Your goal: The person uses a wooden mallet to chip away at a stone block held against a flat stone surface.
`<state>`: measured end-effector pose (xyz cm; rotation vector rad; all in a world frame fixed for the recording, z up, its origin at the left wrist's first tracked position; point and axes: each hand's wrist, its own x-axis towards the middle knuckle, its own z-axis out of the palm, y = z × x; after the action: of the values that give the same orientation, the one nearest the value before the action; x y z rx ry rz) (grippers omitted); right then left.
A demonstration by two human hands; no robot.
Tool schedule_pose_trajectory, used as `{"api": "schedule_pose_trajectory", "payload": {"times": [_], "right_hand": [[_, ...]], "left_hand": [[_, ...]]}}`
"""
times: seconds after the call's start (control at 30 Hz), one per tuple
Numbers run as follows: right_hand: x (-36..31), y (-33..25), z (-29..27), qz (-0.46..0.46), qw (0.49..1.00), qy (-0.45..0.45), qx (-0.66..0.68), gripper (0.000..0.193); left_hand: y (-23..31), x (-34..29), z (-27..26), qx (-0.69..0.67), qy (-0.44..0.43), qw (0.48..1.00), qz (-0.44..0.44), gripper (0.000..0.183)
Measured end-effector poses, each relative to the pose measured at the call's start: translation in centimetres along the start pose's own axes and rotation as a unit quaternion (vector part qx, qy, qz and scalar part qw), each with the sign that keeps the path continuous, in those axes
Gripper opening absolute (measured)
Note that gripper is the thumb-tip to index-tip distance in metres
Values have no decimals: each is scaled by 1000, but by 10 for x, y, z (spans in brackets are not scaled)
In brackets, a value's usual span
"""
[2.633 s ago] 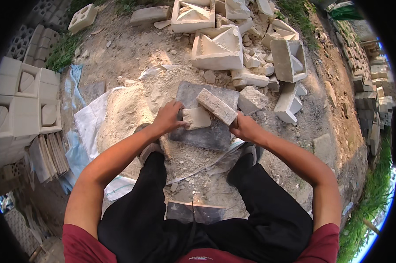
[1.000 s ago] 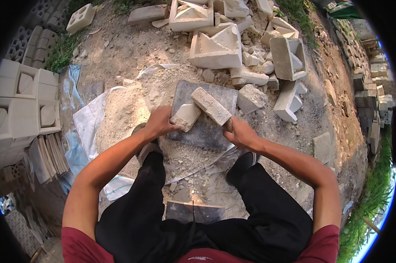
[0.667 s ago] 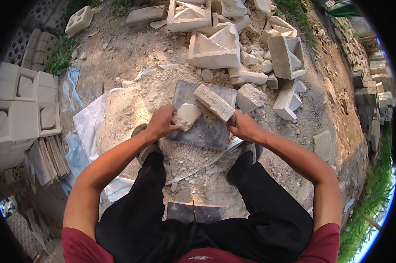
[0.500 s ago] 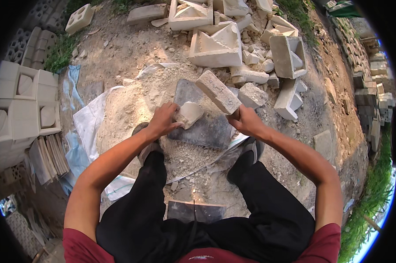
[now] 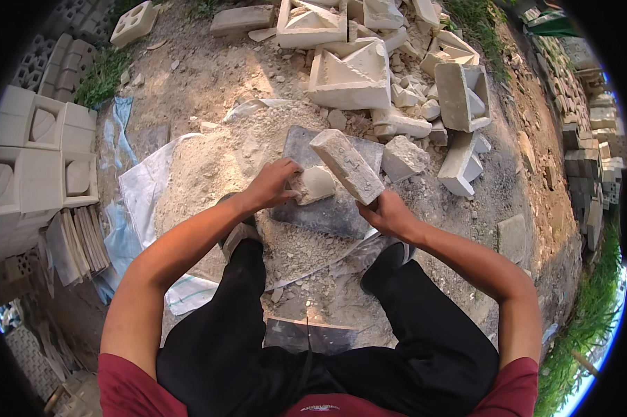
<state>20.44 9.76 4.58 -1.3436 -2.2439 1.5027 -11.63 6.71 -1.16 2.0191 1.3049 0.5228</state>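
My left hand (image 5: 274,185) grips the left end of a broken, pale chunk of block (image 5: 317,184), fingers curled over its edge. The chunk rests on, or just above, a dark flat slab (image 5: 320,215) among the rubble dust. In my right hand (image 5: 390,217) is a long, rough-faced brick (image 5: 348,165), held by its near end. It slants up and to the left over the slab, just right of the chunk, with a narrow gap between them. My right fingers are partly hidden beneath the brick.
Crushed pale rubble (image 5: 195,177) lies on a white sheet (image 5: 146,184) around the slab. Broken hollow blocks (image 5: 351,73) are heaped beyond it, with a loose lump (image 5: 405,158) at the slab's right. Stacked pale blocks (image 5: 39,177) stand left. A dark plate (image 5: 310,336) lies between my legs.
My left hand and the chunk have shifted slightly right, and the chunk has turned a little. The brick in my right hand has rolled, showing a narrower, rougher face.
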Motion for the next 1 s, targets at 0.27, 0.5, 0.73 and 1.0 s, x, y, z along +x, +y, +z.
{"api": "schedule_pose_trajectory", "payload": {"times": [0.27,0.5,0.73,1.0], "right_hand": [[9,-15,-11,10,999,20,42,44],[12,22,0,17,997,-16,-80,44],[13,-17,-10,53,997,-27,42,44],[22,-13,-15,-10,999,-18,-26,40]], "left_hand": [[-7,-7,6,5,1,999,-36,55],[-7,-2,8,-24,-14,998,-54,55],[-6,-6,8,-11,0,999,-47,55],[-5,-5,7,-50,4,998,-43,55]]}}
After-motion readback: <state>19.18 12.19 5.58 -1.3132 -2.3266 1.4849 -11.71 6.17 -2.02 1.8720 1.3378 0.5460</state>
